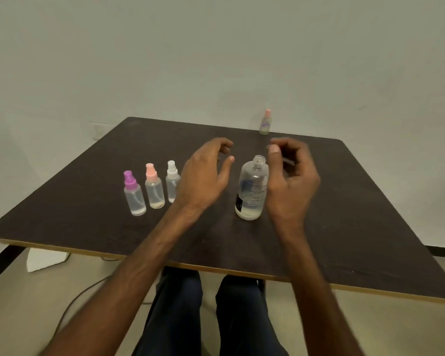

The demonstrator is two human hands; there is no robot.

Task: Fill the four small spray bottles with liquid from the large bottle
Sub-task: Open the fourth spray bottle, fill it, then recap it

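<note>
A person's left hand (206, 176) and right hand (292, 179) hovered above a dark brown table (344, 214), both with fingers loosely curled and holding nothing, one on either side of the large clear bottle (252, 191). The bottle stood upright and uncapped between them, just beside the right thumb, with a shallow layer of liquid at its base; a dark label patch and lines of print on its side were too blurred to read. Left of the left hand stood a row of three small spray bottles: the purple-topped bottle (134, 195) nearest the table's front edge, the pink-topped bottle (154, 188) next, and the white-topped bottle (171, 179) partly hidden behind the hand. A fourth small bottle with a pink cap (265, 123) stood well apart at the far edge, its purple label illegible. Under the table were dark trousers (180, 317) and a cable (70, 309) on the floor.
</note>
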